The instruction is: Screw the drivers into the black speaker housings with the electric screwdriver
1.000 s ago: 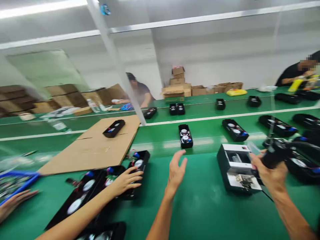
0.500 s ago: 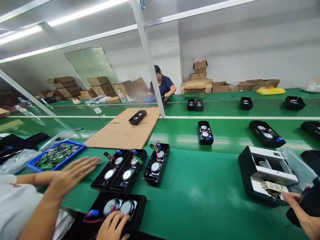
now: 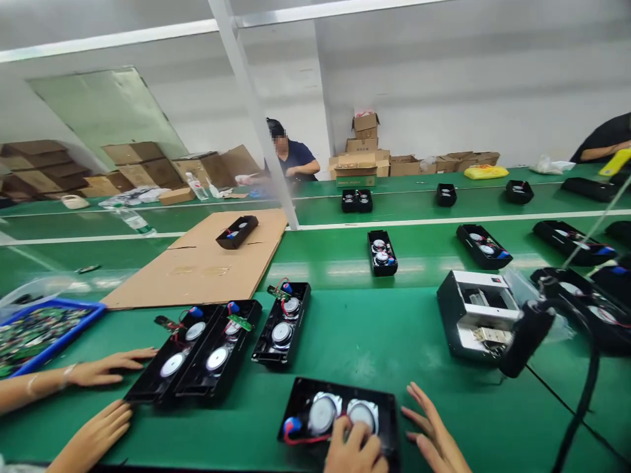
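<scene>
1. At the bottom centre of the frame, a black rectangular plastic housing [image 3: 345,389] with two round white speakers [image 3: 323,415] lies on the glossy green worktop [image 3: 379,348]. Half a second ago it sat farther left, against a row of three similar black open housings [image 3: 286,320]; now it is well apart from them, between the wearer's two hands.
2. On its near side, the left hand [image 3: 355,450] lies over the housing, fingers bent, their tips by the right speaker and a thin red wire [image 3: 315,440]. Its thumb is hidden, so I cannot tell whether it clamps the edge.
3. Just right of the housing, the right hand [image 3: 434,430] is open, fingers spread, seemingly touching nothing. Moments ago it was at the black cylindrical power tool [image 3: 527,338], which now hangs free at right, leaving this hand unoccupied beside the housing.
4. Lower left, a co-worker's hands [image 3: 98,430] are beside the leftmost housing.
</scene>
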A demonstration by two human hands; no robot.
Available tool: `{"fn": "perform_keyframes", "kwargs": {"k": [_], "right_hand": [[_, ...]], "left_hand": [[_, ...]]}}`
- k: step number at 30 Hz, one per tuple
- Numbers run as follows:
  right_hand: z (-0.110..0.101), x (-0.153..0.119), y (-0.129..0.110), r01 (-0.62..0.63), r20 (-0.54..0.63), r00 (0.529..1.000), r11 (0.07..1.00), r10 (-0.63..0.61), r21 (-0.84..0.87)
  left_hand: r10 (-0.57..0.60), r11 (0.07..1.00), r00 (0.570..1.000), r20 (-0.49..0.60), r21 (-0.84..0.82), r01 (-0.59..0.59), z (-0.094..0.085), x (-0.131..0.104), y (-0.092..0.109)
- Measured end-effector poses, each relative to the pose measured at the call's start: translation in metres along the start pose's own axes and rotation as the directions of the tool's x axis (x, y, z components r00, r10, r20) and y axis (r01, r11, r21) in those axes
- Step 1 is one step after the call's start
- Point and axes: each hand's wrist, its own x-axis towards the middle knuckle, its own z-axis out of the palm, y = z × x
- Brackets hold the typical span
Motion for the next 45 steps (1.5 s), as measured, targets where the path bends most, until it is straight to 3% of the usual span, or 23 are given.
{"fn": "perform_keyframes", "kwargs": {"k": [2,4,7,9,11,14,17,19,23,26,28,31,34,37,41,45], "right_hand": [[-0.001,0.009,-0.008,-0.041,0.008,0.999,0.999,0.041,0.004],[-0.017,0.027,-0.017,-0.059,-0.064,0.996,0.998,0.057,-0.024],[-0.047,0.06,-0.031,-0.024,-0.097,0.995,0.994,0.014,-0.104],[-0.062,0.078,-0.042,0.007,-0.058,0.998,0.984,-0.018,-0.178],[-0.07,0.088,-0.053,0.049,-0.042,0.997,0.962,-0.063,-0.268],[-0.07,0.084,-0.071,0.128,-0.143,0.969,0.903,-0.202,-0.411],[-0.058,0.065,-0.088,0.164,-0.113,0.961,0.851,-0.251,-0.499],[-0.045,0.054,-0.093,0.173,0.002,0.978,0.806,-0.208,-0.567],[-0.021,0.057,-0.093,0.281,0.106,0.954,0.711,-0.281,-0.645],[-0.016,0.077,-0.095,0.327,0.026,0.928,0.775,-0.372,-0.541],[-0.017,0.09,-0.102,0.299,0.007,0.944,0.85,-0.329,-0.433],[-0.021,0.1,-0.116,0.218,0.057,0.976,0.91,-0.211,-0.351],[-0.027,0.096,-0.125,0.259,0.083,0.965,0.876,-0.248,-0.406],[-0.031,0.087,-0.123,0.293,0.191,0.955,0.834,-0.228,-0.468],[-0.019,0.08,-0.114,0.136,0.184,0.982,0.859,-0.05,-0.494],[0.009,0.082,-0.106,-0.007,0.022,1.0,0.967,0.013,-0.254]], "left_hand": [[0.03,0.996,1.0,0.006,-0.084,-0.029,0.023,0.039,0.025],[0.018,0.989,0.999,0.031,-0.151,-0.013,0.037,0.072,0.043],[0.041,0.968,0.998,0.038,-0.25,-0.031,0.037,0.102,0.051],[0.057,0.941,0.998,0.018,-0.334,-0.048,0.027,0.109,0.038],[0.01,0.918,0.999,-0.034,-0.397,-0.023,0.016,0.108,0.01],[-0.227,0.888,0.967,-0.115,-0.433,0.157,0.01,0.095,-0.045],[-0.4,0.806,0.916,0.01,-0.471,0.357,0.018,0.076,-0.087],[-0.397,0.754,0.908,0.134,-0.517,0.406,0.025,0.066,-0.098],[-0.288,0.684,0.925,0.248,-0.623,0.38,0.032,0.058,-0.094],[-0.274,0.666,0.934,0.228,-0.655,0.356,0.034,0.063,-0.089],[-0.311,0.648,0.93,0.198,-0.672,0.36,0.034,0.067,-0.087],[-0.393,0.607,0.898,0.201,-0.677,0.417,0.034,0.073,-0.084],[-0.457,0.57,0.855,0.246,-0.657,0.494,0.034,0.077,-0.081],[-0.486,0.553,0.833,0.265,-0.644,0.528,0.034,0.079,-0.08],[-0.513,0.54,0.817,0.262,-0.642,0.545,0.037,0.077,-0.081],[-0.529,0.526,0.808,0.259,-0.648,0.551,0.041,0.075,-0.083]]}}
